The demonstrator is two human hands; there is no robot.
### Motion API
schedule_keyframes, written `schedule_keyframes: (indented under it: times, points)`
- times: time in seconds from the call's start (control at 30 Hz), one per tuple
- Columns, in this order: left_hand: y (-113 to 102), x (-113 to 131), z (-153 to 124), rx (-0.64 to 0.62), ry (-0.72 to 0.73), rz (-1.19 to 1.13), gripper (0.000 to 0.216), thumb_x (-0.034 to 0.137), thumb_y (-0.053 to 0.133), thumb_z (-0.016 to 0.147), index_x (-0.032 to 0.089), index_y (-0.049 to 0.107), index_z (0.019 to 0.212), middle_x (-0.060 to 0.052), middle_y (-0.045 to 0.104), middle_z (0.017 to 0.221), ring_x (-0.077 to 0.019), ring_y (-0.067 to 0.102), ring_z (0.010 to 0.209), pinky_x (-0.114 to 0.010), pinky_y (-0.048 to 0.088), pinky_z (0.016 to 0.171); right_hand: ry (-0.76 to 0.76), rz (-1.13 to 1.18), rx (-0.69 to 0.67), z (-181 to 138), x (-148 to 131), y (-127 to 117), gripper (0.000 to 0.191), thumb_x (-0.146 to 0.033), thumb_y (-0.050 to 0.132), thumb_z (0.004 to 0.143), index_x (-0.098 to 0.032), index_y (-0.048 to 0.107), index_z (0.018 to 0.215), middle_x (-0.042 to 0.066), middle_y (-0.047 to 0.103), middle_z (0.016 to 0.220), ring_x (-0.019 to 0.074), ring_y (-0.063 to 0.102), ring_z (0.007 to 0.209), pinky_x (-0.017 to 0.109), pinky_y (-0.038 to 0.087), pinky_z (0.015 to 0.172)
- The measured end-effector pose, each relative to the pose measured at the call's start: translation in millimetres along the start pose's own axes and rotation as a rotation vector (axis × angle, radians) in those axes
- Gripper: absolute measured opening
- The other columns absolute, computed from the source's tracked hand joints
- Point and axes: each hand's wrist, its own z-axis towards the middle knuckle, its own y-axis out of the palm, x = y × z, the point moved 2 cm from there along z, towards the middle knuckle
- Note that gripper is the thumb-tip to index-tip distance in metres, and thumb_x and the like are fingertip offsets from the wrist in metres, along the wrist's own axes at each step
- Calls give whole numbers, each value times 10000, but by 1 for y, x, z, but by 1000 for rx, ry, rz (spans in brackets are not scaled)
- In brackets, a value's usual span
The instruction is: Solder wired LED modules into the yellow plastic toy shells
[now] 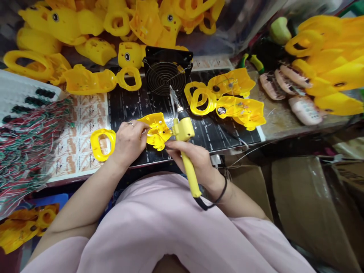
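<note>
My left hand (pixel 130 141) is closed on a yellow plastic toy shell half (pixel 157 131), its hollow inner side with posts facing up. A handle loop (pixel 102 145) of the same yellow plastic shows on the other side of that hand. In my right hand (pixel 196 159) is a yellow soldering iron (pixel 186 132) with a black cable at its lower end. The iron's metal tip points up and away, toward a black fan (pixel 166 72), apart from the shell. My right fingertips are close to the shell's right edge; whether they touch it cannot be made out.
Two shell halves with wires and round parts (pixel 240 110) lie to the right. More yellow shells (pixel 91 22) are heaped behind the fan. Red and green wires (pixel 34 140) fill the left side. Pink shells (pixel 304 108) and stacked yellow shells (pixel 335 57) stand at the right, cardboard boxes (pixel 309 197) below.
</note>
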Motion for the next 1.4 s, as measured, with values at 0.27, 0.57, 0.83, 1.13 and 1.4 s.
schedule_keyframes:
  times: [0.27, 0.57, 0.83, 1.13, 1.4]
  points:
    - [3, 3, -2, -45, -6, 25, 176, 192, 501, 984, 208, 656, 903, -83, 724, 851, -253, 670, 787, -385, 498, 783, -125, -103, 77, 11, -2, -37, 314, -415, 639, 1034, -229, 680, 1283, -21, 788, 797, 110, 726, 590, 207, 645, 641]
    - [1, 4, 0, -56, 43, 43, 162, 202, 554, 934, 211, 684, 838, -45, 721, 703, -240, 691, 703, -386, 487, 812, -76, -279, 205, 9, 3, -53, 573, -506, 622, 1016, -283, 509, 1532, 63, 785, 1135, 206, 761, 817, 340, 674, 718]
    - [-2, 7, 5, -120, 34, 89, 165, 209, 563, 899, 192, 679, 783, -63, 703, 676, -252, 683, 683, -391, 478, 812, -263, -191, 12, 19, 0, -51, 208, -326, 727, 984, -237, 636, 1148, -2, 791, 819, 145, 747, 640, 236, 621, 564]
    - [-4, 10, 8, -159, 33, 140, 198, 185, 535, 899, 184, 705, 798, -83, 724, 696, -279, 704, 709, -400, 506, 810, -311, -138, -38, 18, 7, -39, 171, -303, 747, 965, -189, 628, 920, 7, 761, 801, 99, 720, 670, 186, 584, 610]
    - [-5, 11, 12, -185, 31, 168, 199, 169, 545, 883, 165, 722, 792, -102, 730, 692, -290, 719, 703, -402, 526, 795, -358, -168, -99, 28, 4, -46, 174, -273, 746, 963, -188, 613, 888, 15, 743, 781, 99, 688, 649, 192, 557, 602]
